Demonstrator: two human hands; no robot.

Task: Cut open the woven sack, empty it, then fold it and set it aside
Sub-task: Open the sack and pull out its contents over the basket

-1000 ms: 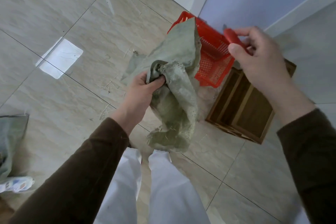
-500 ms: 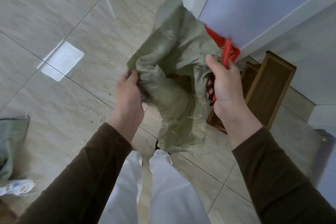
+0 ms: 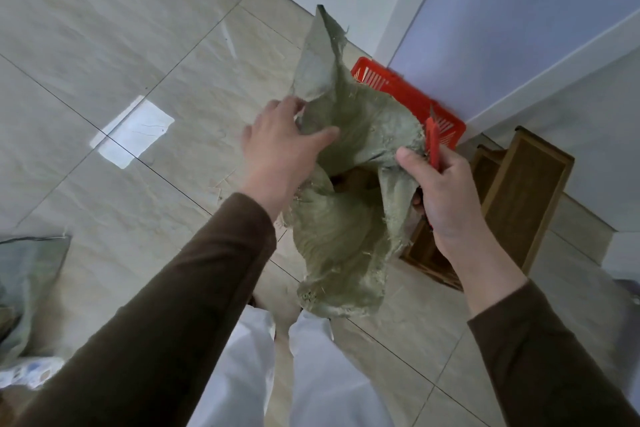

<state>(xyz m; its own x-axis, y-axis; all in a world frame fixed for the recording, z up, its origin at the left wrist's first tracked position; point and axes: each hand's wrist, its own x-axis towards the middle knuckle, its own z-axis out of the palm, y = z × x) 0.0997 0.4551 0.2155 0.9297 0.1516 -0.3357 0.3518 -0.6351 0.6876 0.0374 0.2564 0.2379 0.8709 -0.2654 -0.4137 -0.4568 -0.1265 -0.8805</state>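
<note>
Above the tiled floor (image 3: 104,28), in front of the person's legs, the sack (image 3: 346,218) hangs limp and crumpled between both hands, one corner sticking up towards a red basket (image 3: 415,97) by the wall. The right hand (image 3: 446,198) pinches a fold of the cloth under its thumb while its curled fingers also hold a red cutter (image 3: 433,142), blade end pointing up and away. The left hand (image 3: 280,156) lies spread against the sack's upper edge, fingers fairly straight, thumb pressed on the cloth — whether it truly grips cannot be told. The sack looks emptied, so folding is probably the step in hand. To do it well, the cutter should likely be put down or its blade kept clear of the cloth and the other hand; then find two matching corners, shake the sack flat and bring edge to edge rather than bunching it. A wooden tray (image 3: 526,191) stands just beside the basket — a possible hazard underfoot.
</note>
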